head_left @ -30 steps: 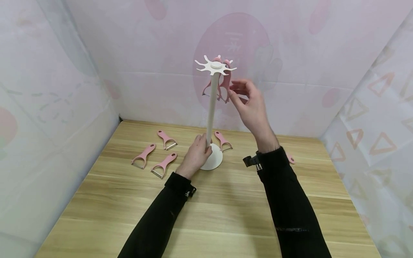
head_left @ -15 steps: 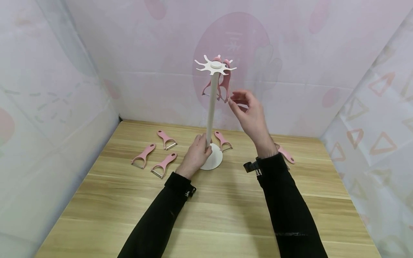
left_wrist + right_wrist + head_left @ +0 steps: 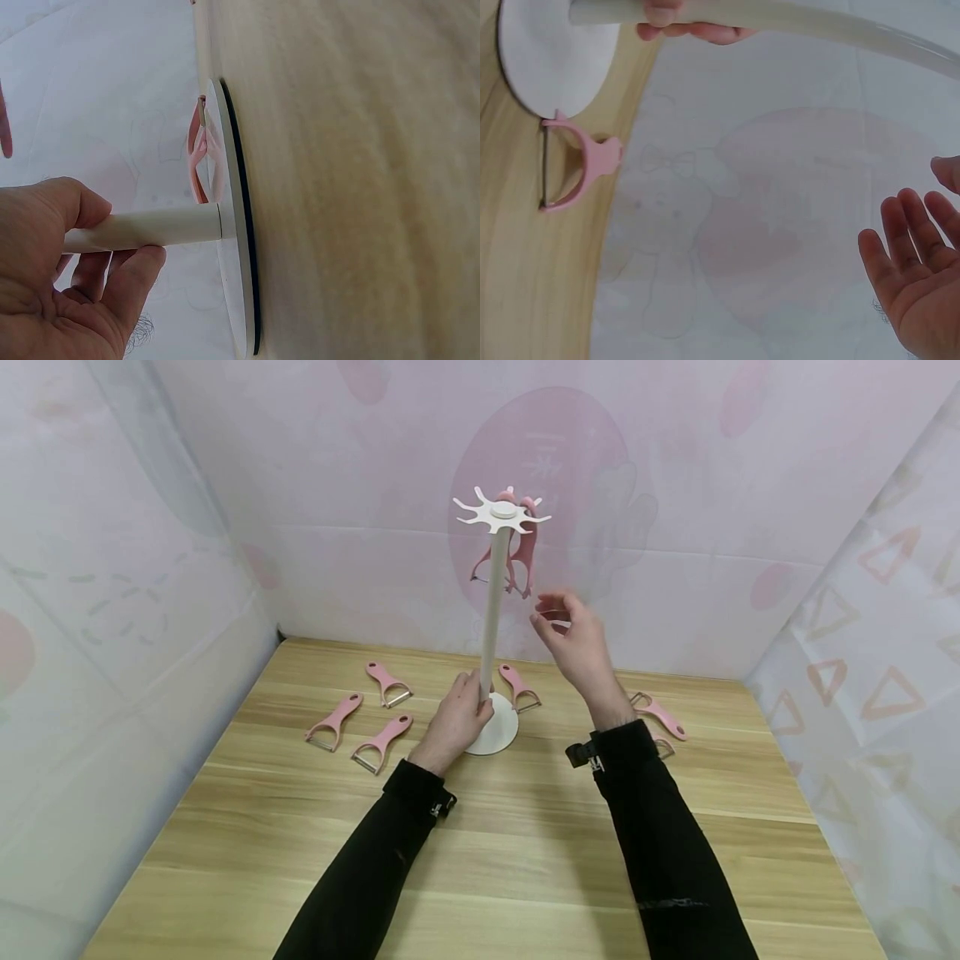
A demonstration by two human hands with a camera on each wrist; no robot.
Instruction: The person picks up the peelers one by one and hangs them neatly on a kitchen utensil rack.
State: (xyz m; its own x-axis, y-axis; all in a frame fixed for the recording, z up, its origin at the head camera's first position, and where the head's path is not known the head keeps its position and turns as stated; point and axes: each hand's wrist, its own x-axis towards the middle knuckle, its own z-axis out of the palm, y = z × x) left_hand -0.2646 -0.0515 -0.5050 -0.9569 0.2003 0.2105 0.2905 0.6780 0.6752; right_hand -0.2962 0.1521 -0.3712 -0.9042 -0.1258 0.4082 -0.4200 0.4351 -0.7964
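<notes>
Stand (image 3: 491, 618) gripped, right hand (image 3: 577, 643) free

The left hand (image 3: 455, 714) grips the stand low, thumb and fingers round it. The right hand holds nothing, fingers loosely curved, thumb apart, just below and right of two hung peelers (image 3: 527, 547). It is the nearer hand to the right-side peelers (image 3: 663, 718), below and right of it on the counter (image 3: 495, 877); the clearer one's handle points near-right. One lone peeler (image 3: 512, 678) lies just beside the base (image 3: 497, 739); three left-side peelers (image 3: 339, 716) lie left.

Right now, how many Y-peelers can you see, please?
8: two pink Y-peelers hang from the white rack; three lie left of its base, one at its right rear, two beside the right sleeve, which may hide more.
</notes>
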